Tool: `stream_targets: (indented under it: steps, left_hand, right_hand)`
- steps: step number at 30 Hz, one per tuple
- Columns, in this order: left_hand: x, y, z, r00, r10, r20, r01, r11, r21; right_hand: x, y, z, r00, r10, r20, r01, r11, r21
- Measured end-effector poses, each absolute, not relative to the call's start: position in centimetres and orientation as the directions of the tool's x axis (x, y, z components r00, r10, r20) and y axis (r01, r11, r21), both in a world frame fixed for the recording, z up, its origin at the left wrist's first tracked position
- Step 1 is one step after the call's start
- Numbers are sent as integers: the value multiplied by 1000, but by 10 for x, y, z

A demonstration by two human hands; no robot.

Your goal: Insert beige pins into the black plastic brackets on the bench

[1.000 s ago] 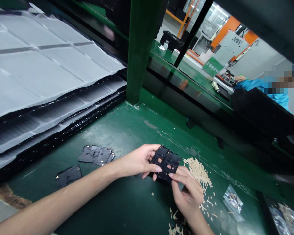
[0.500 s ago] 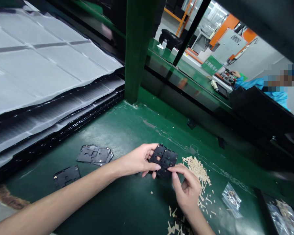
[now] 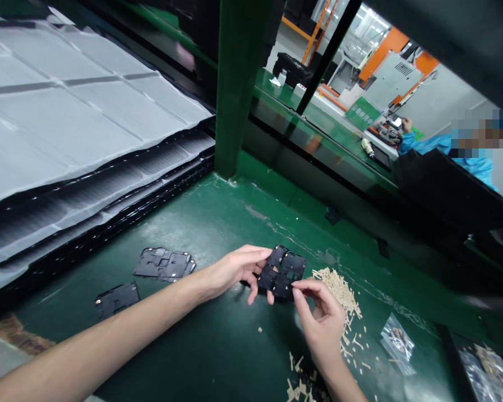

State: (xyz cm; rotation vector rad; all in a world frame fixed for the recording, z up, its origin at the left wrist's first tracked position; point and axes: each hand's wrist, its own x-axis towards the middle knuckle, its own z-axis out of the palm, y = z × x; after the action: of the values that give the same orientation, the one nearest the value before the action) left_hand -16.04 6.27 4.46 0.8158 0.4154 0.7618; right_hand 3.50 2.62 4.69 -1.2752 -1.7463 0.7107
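Black, flat, rectangular plastic plate with cut-outs above the left hand's loosely supporting fingers, pinched at its near corner by the right hand. Probably light, stiff, brittle around openings; best gripped by outer edges.

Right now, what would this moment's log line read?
left hand: under black plastic part | right hand: fingers at its edge | beside: pale slivers
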Motion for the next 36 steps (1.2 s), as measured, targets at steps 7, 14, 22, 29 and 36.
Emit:
stream_targets:
  steps: [7, 14, 22, 29, 36]
  left_hand:
    - [-157, 65, 41, 649, 759, -58, -414, 416, 810]
    - [-152, 69, 31, 588, 803, -95, -389, 385, 837]
    - [-150, 71, 23, 585, 809, -54, -391, 340, 855]
    - [-146, 75, 13, 498, 865, -64, -468, 330, 820]
    - [-143, 77, 6, 391, 899, -197, -371, 350, 860]
  right_hand:
    - [40, 29, 50, -94, 977, 194, 459, 215, -862]
    - [32, 114, 65, 21, 999, 38, 216, 33, -976]
    - [35, 190, 61, 84, 995, -58, 238, -77, -968]
    - [35, 95, 39, -255, 928, -270, 301, -189, -935]
    - [-5, 142, 33, -214, 941, -263, 246, -208, -947]
